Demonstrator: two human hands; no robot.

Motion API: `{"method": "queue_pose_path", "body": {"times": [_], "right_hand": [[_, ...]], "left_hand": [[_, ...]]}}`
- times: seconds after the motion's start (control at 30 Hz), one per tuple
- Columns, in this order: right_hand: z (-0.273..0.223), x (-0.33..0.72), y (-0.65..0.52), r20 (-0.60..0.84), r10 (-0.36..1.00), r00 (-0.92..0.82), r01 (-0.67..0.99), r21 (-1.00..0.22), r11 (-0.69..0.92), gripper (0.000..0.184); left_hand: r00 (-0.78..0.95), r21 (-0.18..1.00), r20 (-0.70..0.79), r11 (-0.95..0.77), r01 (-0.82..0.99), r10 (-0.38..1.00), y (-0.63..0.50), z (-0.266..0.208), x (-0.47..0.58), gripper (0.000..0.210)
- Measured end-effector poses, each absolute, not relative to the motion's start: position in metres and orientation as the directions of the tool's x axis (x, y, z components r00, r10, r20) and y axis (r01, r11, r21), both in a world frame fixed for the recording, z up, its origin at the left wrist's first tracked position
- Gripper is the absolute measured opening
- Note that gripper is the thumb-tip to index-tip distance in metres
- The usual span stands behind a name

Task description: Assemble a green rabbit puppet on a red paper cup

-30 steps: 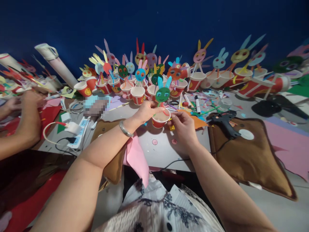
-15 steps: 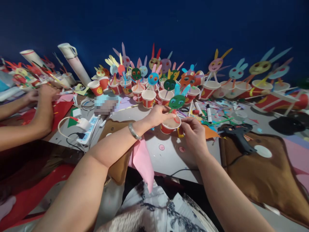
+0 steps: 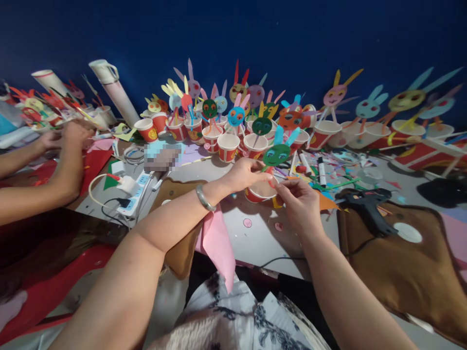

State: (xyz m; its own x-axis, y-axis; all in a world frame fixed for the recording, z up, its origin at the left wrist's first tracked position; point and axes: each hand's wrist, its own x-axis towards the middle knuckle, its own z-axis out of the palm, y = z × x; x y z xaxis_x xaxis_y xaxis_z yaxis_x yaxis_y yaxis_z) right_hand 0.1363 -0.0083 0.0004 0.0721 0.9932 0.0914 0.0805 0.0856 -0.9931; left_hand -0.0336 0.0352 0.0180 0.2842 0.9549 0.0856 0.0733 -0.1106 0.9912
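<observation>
Head cam: L hand [image 3: 248,174] closed on rim of red/white paper cup [image 3: 257,196], thumb at the edge; cup held just above worktop [image 3: 262,241], approx. centre. R hand [image 3: 299,199] narrow, fingertips bunched at cup's R rim; can't tell if anything's pinched. Green rabbit cutout [image 3: 276,155], flat round paper face w/ lt-blue pointed ears, upright at cup's far side.

Materials: pink sheet [image 3: 221,243], smooth, curling over front edge; brown cushion [image 3: 412,262], soft fabric w/ piped seam; blk glue gun [image 3: 374,211], hard plastic, partly on it. Paper scraps [image 3: 339,170], mixed cols., beyond R hand.

Surface/room: worktop matte grey; rabbit cups [image 3: 228,148] crowded along back; plain dk-blue wall [image 3: 233,34] behind. Co-worker's hands [image 3: 76,133] far L, blurred.
</observation>
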Motion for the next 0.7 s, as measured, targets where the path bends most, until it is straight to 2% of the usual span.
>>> {"method": "queue_pose_path", "body": {"times": [0.23, 0.37, 0.47, 0.53, 0.7], "right_hand": [[-0.006, 0.141, -0.004, 0.114, 0.983, 0.144, 0.065, -0.992, 0.105, 0.021], [-0.007, 0.144, -0.002, 0.14, 0.978, 0.152, 0.08, -0.988, 0.129, 0.019], [-0.006, 0.146, -0.003, 0.128, 0.979, 0.158, 0.067, -0.991, 0.119, 0.018], [-0.004, 0.147, -0.004, 0.114, 0.98, 0.16, 0.055, -0.993, 0.106, 0.016], [-0.005, 0.145, -0.004, 0.102, 0.982, 0.16, 0.037, -0.995, 0.098, 0.018]], "left_hand": [[0.442, 0.982, 0.115, -0.17, 0.087, 0.89, 0.04, 0.036, -0.057, 0.03], [0.498, 0.946, -0.013, -0.151, 0.288, 0.867, 0.045, 0.045, -0.076, 0.021], [0.515, 0.884, -0.051, -0.202, 0.423, 0.856, 0.046, 0.049, -0.081, 0.02], [0.54, 0.864, -0.054, -0.231, 0.446, 0.84, 0.045, 0.051, -0.081, 0.023], [0.616, 0.848, -0.097, -0.26, 0.462, 0.781, 0.043, 0.054, -0.079, 0.01]]}}
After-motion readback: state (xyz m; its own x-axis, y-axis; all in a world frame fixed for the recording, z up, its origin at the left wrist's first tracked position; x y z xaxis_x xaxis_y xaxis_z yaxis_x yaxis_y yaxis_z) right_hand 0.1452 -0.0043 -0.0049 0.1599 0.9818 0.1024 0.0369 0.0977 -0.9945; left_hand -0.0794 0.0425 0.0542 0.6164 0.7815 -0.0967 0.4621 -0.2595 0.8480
